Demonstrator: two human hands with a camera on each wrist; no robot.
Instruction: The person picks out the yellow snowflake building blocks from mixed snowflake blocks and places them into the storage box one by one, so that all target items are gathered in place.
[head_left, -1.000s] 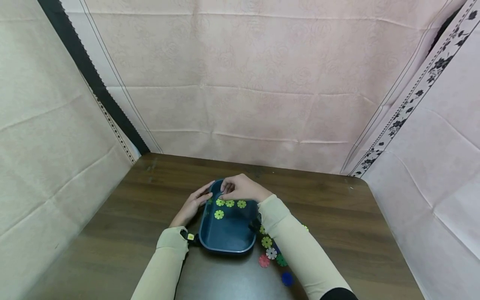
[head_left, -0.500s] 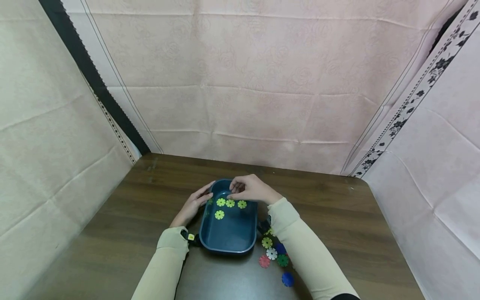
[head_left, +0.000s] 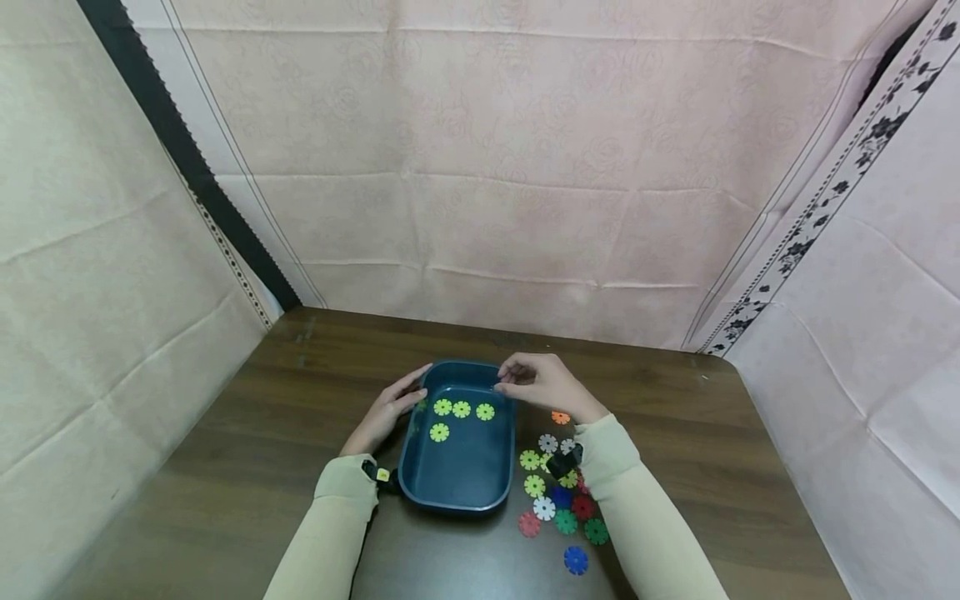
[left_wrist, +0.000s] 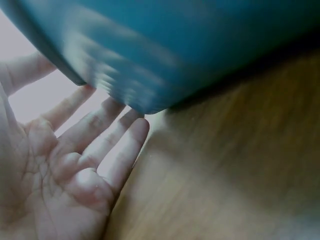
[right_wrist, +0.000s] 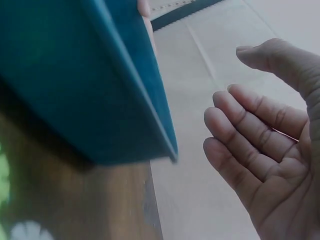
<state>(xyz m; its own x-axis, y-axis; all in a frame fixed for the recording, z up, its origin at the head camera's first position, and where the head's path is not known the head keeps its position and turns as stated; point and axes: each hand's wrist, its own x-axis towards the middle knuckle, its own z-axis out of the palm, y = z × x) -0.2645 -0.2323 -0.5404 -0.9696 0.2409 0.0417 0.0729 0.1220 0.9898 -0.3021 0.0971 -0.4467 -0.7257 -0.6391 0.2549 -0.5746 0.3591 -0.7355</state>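
A blue rectangular tray [head_left: 457,483] stands on the table, with several yellow-green flower-shaped discs [head_left: 439,432] lying flat toward its far side. My left hand [head_left: 386,410] holds the tray's far left side. Its thumb reaches over the rim, while in the left wrist view the fingers [left_wrist: 122,155] lie along the outer wall. Over the tray's far right corner hovers my right hand [head_left: 543,385], with thumb and fingers apart. In the right wrist view, nothing sits between that thumb and the loosely bent fingers [right_wrist: 225,125], and a gap separates them from the tray rim [right_wrist: 145,100].
Several loose flower discs lie right of the tray: yellow-green [head_left: 534,485], white [head_left: 543,508], green [head_left: 596,531], pink [head_left: 528,523], red [head_left: 582,507], orange [head_left: 560,417] and blue [head_left: 576,560]. My right sleeve [head_left: 637,500] passes beside them. Cloth [head_left: 510,167] hangs behind the brown table [head_left: 225,467].
My right hand has moved right, from above the yellow-green discs to the tray's far right corner, uncovering more loose discs on the table. My left hand and the discs inside the tray stay put.
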